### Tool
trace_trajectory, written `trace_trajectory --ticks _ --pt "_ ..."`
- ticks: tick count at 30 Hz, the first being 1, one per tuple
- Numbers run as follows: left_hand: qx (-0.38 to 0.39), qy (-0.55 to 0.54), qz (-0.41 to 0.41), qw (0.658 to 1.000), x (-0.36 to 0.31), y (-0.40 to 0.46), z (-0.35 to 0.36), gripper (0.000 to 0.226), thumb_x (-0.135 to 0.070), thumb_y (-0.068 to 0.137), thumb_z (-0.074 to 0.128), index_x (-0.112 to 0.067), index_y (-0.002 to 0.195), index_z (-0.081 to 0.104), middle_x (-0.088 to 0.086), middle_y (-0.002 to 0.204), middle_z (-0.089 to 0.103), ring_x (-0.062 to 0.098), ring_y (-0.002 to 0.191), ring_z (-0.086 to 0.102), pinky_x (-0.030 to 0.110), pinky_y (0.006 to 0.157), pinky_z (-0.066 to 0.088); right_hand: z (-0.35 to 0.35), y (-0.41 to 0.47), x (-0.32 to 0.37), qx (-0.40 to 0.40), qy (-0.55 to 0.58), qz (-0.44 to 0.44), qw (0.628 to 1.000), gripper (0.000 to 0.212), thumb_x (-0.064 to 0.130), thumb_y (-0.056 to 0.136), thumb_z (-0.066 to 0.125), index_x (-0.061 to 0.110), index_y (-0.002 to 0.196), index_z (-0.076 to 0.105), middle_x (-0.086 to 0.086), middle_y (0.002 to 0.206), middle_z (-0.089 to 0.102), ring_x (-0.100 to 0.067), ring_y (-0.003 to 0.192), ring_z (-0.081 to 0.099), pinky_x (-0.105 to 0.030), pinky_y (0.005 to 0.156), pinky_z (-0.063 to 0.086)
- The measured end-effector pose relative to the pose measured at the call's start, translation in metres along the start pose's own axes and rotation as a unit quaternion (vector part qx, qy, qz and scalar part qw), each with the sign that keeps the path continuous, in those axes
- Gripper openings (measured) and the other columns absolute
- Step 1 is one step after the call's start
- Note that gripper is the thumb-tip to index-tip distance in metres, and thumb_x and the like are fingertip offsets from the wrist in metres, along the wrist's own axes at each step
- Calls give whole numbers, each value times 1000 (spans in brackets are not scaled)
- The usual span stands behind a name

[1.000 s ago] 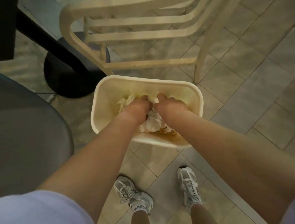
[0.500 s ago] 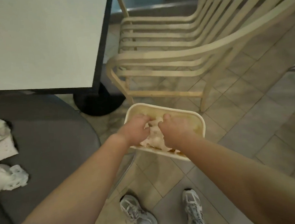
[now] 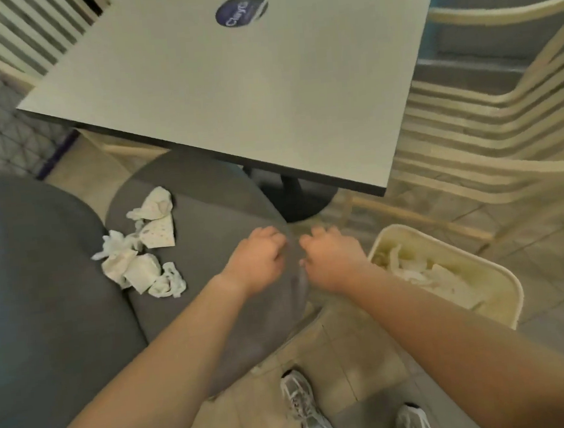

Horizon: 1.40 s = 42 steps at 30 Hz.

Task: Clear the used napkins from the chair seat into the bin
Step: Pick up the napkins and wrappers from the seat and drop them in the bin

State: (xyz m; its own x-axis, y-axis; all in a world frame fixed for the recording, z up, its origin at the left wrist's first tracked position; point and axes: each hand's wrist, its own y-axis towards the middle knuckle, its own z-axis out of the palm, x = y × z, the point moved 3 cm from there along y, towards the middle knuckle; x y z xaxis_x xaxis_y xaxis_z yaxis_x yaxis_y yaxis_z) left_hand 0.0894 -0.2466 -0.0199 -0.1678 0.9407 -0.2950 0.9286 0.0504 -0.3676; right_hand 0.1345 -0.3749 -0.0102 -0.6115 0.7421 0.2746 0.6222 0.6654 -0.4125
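Several crumpled white napkins (image 3: pixel 141 248) lie in a cluster on the grey chair seat (image 3: pixel 213 219), near its left side by the backrest. The cream bin (image 3: pixel 502 284) stands on the floor to the right, with crumpled napkins (image 3: pixel 423 273) inside it. My left hand (image 3: pixel 257 259) hovers over the seat's right part, fingers loosely curled and holding nothing. My right hand (image 3: pixel 331 260) is beside it at the seat's right edge, just left of the bin's rim, also loosely curled and holding nothing.
A square pale table (image 3: pixel 246 81) with a dark round sticker stands over the seat's far side on a black pedestal (image 3: pixel 296 195). Cream slatted chairs (image 3: pixel 489 123) are stacked at the right. The grey backrest (image 3: pixel 36 283) fills the left. My shoes (image 3: pixel 306 411) are on the tiled floor.
Both hands have come out of the bin, leaving the napkins there, and moved left to the chair seat. The view has swung left, bringing the seat's napkins and the table into sight.
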Motion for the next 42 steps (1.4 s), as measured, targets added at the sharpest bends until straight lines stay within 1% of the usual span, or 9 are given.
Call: trace_trajectory --ticks 3,12,17,22,27,33,37,40,42 --pt "-66 -45 -58 995 50 -29 -18 33 -16 83 45 -12 111 61 9 117 57 31 112 48 45 89 46 -6 25 52 -17 30 -15 999 33 30 95 44 12 122 48 -11 126 50 -32 123 42 -41 92 44" --pt "-139 -141 -218 956 192 -84 -24 33 -10 83 50 -12 114 60 5 118 56 25 115 48 41 94 42 5 99 175 4 82 -75 994 34 25 95 44 14 127 49 -9 127 51 -29 123 42 -41 95 45" --pt "-140 -143 -291 936 239 -101 -6 41 -11 85 48 -19 126 52 1 128 47 22 121 43 35 93 41 27 127 217 55 73 -112 989 38 24 96 43 18 133 45 -7 131 49 -27 125 42 -40 98 44" --pt "-133 -132 -340 921 284 -98 8 48 -9 83 49 -21 129 47 2 140 37 27 127 36 43 93 44 56 164 249 80 55 -168 981 39 22 96 45 18 135 45 -6 133 46 -28 126 40 -40 100 43" --pt "-104 -93 -360 923 329 -77 20 54 -25 86 56 -32 136 36 -4 151 24 24 134 26 45 95 42 106 208 266 146 -16 -249 957 41 18 94 49 18 134 44 -5 135 41 -28 126 35 -45 98 45" --pt "-49 -11 -358 933 376 -48 40 79 -38 79 67 -40 143 21 -3 157 6 29 143 10 50 101 38 149 249 278 169 -168 -390 889 60 8 86 60 20 140 38 -6 147 29 -33 129 28 -48 95 40" --pt "-7 11 -338 941 389 -39 47 82 -38 78 70 -37 144 21 0 152 16 30 139 13 49 97 43 157 262 275 184 -196 -426 864 59 12 86 63 21 139 39 -7 143 33 -32 127 31 -44 87 45" --pt "-22 -8 -329 944 389 -37 50 73 -29 76 73 -29 138 33 3 145 27 32 134 17 45 93 47 166 264 270 193 -195 -426 862 60 8 86 62 24 138 39 -6 138 35 -31 123 34 -42 80 49" --pt "-30 -22 -327 944 387 -36 51 65 -22 75 75 -24 130 41 4 140 32 33 130 19 43 91 47 176 263 266 197 -202 -434 856 64 6 83 65 24 138 39 -6 139 34 -33 123 34 -44 83 51"
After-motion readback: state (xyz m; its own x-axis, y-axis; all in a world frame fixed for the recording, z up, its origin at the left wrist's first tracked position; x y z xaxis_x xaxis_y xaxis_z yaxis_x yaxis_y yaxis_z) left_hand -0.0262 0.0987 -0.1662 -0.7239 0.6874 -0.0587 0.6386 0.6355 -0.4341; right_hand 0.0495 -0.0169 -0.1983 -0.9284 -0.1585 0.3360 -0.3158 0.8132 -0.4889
